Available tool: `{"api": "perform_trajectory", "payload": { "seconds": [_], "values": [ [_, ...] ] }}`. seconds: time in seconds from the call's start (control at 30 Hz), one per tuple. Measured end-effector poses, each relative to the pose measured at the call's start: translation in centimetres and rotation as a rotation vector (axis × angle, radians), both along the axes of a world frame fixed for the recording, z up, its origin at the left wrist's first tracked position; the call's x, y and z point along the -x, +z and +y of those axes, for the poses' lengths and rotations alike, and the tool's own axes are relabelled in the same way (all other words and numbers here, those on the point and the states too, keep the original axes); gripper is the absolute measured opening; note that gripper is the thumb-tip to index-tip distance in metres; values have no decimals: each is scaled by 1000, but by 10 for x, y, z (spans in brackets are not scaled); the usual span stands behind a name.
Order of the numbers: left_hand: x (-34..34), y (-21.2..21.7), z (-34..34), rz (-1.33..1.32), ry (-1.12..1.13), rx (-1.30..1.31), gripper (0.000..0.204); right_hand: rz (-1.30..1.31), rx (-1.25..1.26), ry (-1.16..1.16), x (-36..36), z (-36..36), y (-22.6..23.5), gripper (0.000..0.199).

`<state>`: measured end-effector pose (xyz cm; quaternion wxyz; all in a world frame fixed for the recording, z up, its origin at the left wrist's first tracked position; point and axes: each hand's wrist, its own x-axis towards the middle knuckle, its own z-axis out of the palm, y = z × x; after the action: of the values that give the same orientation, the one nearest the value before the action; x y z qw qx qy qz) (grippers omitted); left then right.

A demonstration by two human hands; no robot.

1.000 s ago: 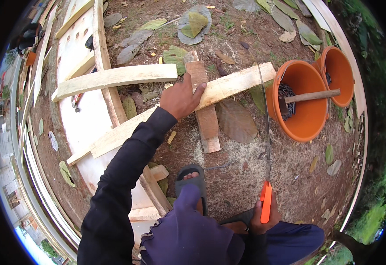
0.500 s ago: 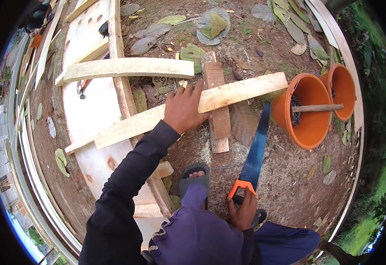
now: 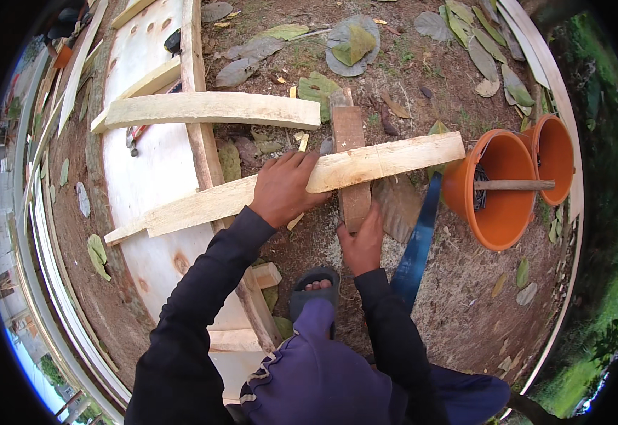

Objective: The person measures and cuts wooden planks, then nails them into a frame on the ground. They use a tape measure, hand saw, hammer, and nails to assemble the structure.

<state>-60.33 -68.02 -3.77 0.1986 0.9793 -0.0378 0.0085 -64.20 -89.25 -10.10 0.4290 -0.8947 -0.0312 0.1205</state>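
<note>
A long pale plank (image 3: 394,158) slants across the middle, its left end over a plywood panel and its right part across a short brown wood block (image 3: 351,134). My left hand (image 3: 282,185) grips the plank left of the block, fingers over its far edge. My right hand (image 3: 363,241) is closed around the near end of the block, thumb on one side and fingers on the other. Right of it lies a handsaw (image 3: 416,244) on the ground, its blue blade pointing away; my right forearm hides its handle.
The plywood panel (image 3: 155,159) with wooden side rails lies at left. On it are a hammer (image 3: 132,145) and a black tape measure (image 3: 173,41). Another pale board (image 3: 213,110) lies beyond. At right stand two orange buckets (image 3: 454,177), a wooden handle across the nearer. Dry leaves litter the ground.
My right hand has let go of the saw's orange handle and moved up and left onto the brown block. My left hand still grips the plank.
</note>
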Motion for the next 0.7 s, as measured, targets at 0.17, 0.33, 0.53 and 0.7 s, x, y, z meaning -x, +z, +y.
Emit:
{"api": "perform_trajectory", "payload": {
  "seconds": [0.17,0.33,0.53,0.7],
  "values": [
    [12,6,13,79,-1,-18,70,-25,-9,8,28,4,1,81],
    [25,8,6,93,13,-23,71,60,-100,-12,43,2,8,80],
    [30,10,3,66,4,-29,70,31,-61,-5,43,-7,11,78],
    [32,5,3,105,-7,-61,72,227,-112,54,35,-20,8,85]
  ]
}}
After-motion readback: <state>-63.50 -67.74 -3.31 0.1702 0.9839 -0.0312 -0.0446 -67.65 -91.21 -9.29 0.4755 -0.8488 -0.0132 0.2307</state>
